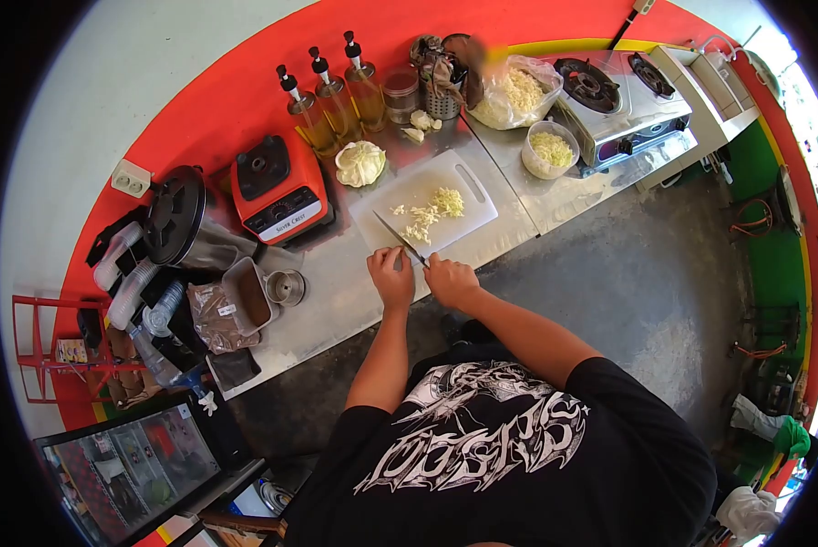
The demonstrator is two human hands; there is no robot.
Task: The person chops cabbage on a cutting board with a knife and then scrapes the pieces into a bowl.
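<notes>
My right hand (452, 279) is closed around the handle of a knife (398, 233), whose blade slants up and left over the white cutting board (475, 211). Beside it, my left hand (391, 275) has its fingers curled together at the board's near edge, close to the blade. What those fingers hold, if anything, is hidden. Chopped cabbage (446, 202) lies in a loose pile on the board, with more pieces scattered beside the blade. Just beyond the board's left corner sits a partly cut cabbage (360, 164).
A red blender base (281, 187) stands left of the board, oil bottles (365, 96) behind. Farther right are a tub of shredded cabbage (550, 150), a filled plastic bag (515, 96) and a gas stove (623, 100). A metal cup (286, 287) sits near the left front.
</notes>
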